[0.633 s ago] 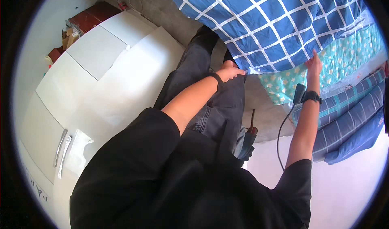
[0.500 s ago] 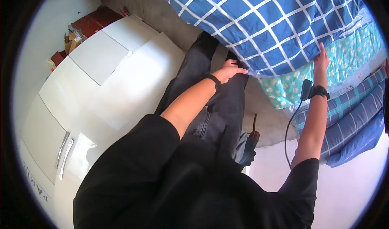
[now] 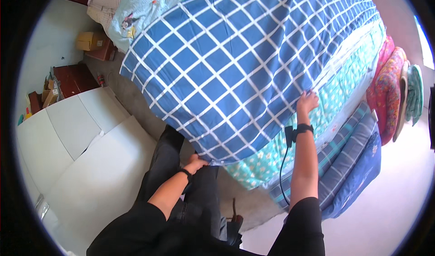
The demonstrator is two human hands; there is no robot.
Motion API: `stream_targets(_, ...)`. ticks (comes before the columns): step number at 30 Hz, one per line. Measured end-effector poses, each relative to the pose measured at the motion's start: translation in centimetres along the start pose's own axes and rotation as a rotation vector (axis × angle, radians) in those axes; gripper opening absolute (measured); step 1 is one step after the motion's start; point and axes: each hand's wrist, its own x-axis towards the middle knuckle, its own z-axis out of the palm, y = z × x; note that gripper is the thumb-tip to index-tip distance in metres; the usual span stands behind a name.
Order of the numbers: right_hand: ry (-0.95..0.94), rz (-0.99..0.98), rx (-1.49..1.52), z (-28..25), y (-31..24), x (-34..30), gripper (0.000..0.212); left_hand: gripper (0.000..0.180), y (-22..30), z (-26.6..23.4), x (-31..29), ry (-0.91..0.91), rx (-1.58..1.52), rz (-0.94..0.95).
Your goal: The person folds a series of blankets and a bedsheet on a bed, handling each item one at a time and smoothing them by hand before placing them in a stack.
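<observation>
A blue sheet (image 3: 226, 70) with a white grid pattern lies spread over a bed. Its near corner is pinched in my left hand (image 3: 195, 164), the fingers closed at the edge above my dark trousers. Farther along the right edge, my right hand (image 3: 308, 101) has its fingers bent around the sheet's border; their tips are partly hidden. Below that border shows a teal floral mattress cover (image 3: 258, 167). Each wrist wears a black band, and a cable hangs from the device (image 3: 290, 136) on the right one.
Rolled and folded plaid bedding (image 3: 346, 158) lies right of the bed, with pink floral bedding (image 3: 389, 90) beyond. On the left is a white cabinet (image 3: 86, 165). Cardboard boxes (image 3: 89, 41) stand near the far left wall. Light-blue bedding (image 3: 136, 14) lies at the far end.
The view has shifted to take in more of the bed and the far bedding. My right hand is farther along the sheet's edge, its fingers now more bent. My left hand keeps the corner.
</observation>
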Motion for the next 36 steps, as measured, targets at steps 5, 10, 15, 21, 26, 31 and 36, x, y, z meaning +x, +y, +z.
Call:
stream_targets(5,-0.228,0.269,0.192,-0.1,-2.5,0.5,0.054,0.037,-1.4,-3.1,1.5,0.267,0.087,-0.030)
stream_targets(10,-0.375,0.358,0.671,0.1,3.2,1.6,0.036,0.050,4.9,-7.2,-0.5,0.319,-0.577,0.270)
stream_targets(15,-0.485,0.339,0.800,-1.5,13.2,-2.3,0.018,0.048,7.6,-14.9,1.2,0.181,-0.971,0.285)
stream_targets(21,-0.654,0.722,0.727,-3.9,15.7,-5.6,0.014,0.045,12.8,-19.7,1.9,0.247,-1.070,0.417)
stream_targets(26,-0.955,0.686,0.979,-5.8,7.5,-5.8,0.043,0.044,15.7,-24.0,2.6,0.597,-0.986,0.584)
stream_targets(31,-1.212,0.762,1.041,-5.0,-0.1,-15.3,0.036,0.103,18.8,-29.5,4.4,0.901,-0.932,0.471)
stream_targets(36,-1.157,1.187,0.977,-6.9,-1.6,-28.3,0.046,0.105,21.8,-33.8,4.0,0.759,-0.604,0.510)
